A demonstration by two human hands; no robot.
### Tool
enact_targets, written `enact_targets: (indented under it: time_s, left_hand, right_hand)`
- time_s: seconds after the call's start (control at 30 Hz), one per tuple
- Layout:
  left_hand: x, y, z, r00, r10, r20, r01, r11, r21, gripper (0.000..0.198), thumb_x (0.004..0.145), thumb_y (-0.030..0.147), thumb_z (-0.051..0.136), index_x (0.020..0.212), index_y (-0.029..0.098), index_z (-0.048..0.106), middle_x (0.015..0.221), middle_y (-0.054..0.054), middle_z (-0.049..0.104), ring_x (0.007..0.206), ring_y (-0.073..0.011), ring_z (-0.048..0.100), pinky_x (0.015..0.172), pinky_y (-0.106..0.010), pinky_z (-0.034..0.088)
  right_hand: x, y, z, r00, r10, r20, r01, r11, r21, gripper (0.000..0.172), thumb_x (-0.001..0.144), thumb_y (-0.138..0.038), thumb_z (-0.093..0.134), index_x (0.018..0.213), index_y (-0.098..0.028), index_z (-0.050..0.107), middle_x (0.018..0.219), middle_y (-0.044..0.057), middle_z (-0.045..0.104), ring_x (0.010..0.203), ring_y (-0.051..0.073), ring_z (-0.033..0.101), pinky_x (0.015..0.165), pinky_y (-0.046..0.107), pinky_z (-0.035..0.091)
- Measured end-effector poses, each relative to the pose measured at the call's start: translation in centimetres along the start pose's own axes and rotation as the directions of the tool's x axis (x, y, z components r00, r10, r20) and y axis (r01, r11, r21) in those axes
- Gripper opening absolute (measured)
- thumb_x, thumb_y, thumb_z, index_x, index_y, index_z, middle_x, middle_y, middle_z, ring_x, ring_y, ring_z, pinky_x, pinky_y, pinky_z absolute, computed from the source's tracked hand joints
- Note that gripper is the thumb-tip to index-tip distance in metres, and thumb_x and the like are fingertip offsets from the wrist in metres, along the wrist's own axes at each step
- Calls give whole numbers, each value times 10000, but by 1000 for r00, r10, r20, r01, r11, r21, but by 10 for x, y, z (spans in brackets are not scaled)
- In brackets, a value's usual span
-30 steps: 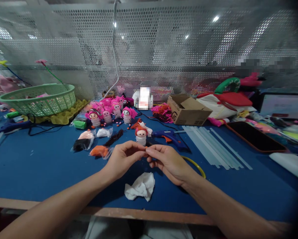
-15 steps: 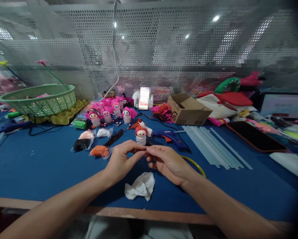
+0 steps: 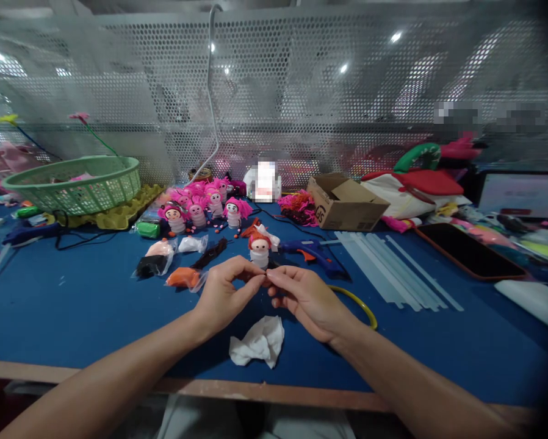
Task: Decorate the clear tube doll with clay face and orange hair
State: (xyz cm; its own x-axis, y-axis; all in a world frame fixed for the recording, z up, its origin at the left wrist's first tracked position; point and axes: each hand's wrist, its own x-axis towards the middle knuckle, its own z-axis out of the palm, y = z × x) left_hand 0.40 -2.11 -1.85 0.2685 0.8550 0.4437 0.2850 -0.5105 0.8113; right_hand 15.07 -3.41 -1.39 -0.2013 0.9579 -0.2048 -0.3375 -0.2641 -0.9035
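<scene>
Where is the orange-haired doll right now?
Head view, centre: the orange-haired doll stands on the blue table just behind the left hand and right hand, with the blue glue gun immediately to its right.

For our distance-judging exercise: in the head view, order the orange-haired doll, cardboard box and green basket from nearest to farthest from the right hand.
1. orange-haired doll, just beyond the right hand.
2. cardboard box, back right.
3. green basket, far left.

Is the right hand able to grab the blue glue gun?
Probably yes. The blue glue gun lies just beyond the right hand, with nothing between them. That hand is pinching a tiny piece with the left hand, so it would need to let go first.
</scene>
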Motion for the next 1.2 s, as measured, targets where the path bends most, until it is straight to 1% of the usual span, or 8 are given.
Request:
enact_targets:
  time_s: [0.07,0.2,0.27,0.43,0.67,0.83,1.0,1.2]
  left_hand:
    - [1,1,0,999,-36,-7,36,999,-37,97,714,223,586,707,129,609,699,-35,620,655,-122,581,622,-225,473]
    - [4,2,-1,981,-195,25,196,962,-190,136,690,259,604,699,123,601,627,-15,620,559,-96,553,539,-201,449]
    - [5,1,-2,974,-222,41,226,948,-224,151,679,271,615,693,121,601,608,-9,618,533,-87,537,523,-195,436]
    - [2,-2,-2,984,-176,22,177,974,-140,157,690,283,613,696,127,596,651,-19,618,584,-99,548,541,-195,434]
    - [0,-3,1,987,-158,9,158,987,-32,168,724,290,574,696,126,585,652,-19,604,592,-101,542,541,-197,428]
    - [1,-3,1,979,-199,32,201,978,-54,149,724,270,573,720,124,601,658,-19,611,586,-103,547,541,-204,438]
    - [2,-5,-2,980,-190,59,196,974,-113,196,701,254,608,851,128,599,781,-52,651,715,-145,603,650,-250,485]
    - [1,-7,-1,991,-116,68,122,989,-85,143,732,265,581,777,134,620,736,-38,634,670,-128,594,620,-228,478]
  right_hand:
    - [-1,-1,0,1000,-14,8,14,1000,-13,229,554,-340,721,605,-136,632,623,2,571,565,80,484,509,218,376]
    - [-1,-4,-1,998,-61,-7,60,997,-46,241,565,-363,707,669,-150,667,703,26,617,600,95,511,526,231,400]
    - [-1,-4,-1,998,-66,0,66,996,-54,242,565,-356,709,696,-155,679,722,34,630,609,99,523,529,231,407]
    - [0,-2,-1,998,-55,-8,54,997,-58,243,552,-326,725,717,-151,694,718,42,640,616,105,543,523,227,421]
    - [4,4,0,993,-94,-73,86,990,-109,232,539,-314,734,661,-128,667,574,15,610,532,97,543,491,228,439]
    - [7,6,-1,986,-136,-99,120,980,-158,226,572,-329,711,652,-128,646,578,15,604,536,102,546,468,223,440]
    - [5,5,-1,989,-111,-93,97,984,-148,228,588,-327,701,665,-125,629,632,21,611,560,101,550,465,216,447]
    - [3,4,-1,997,-70,-33,65,989,-131,252,592,-348,698,666,-122,613,637,27,613,561,95,538,463,206,442]
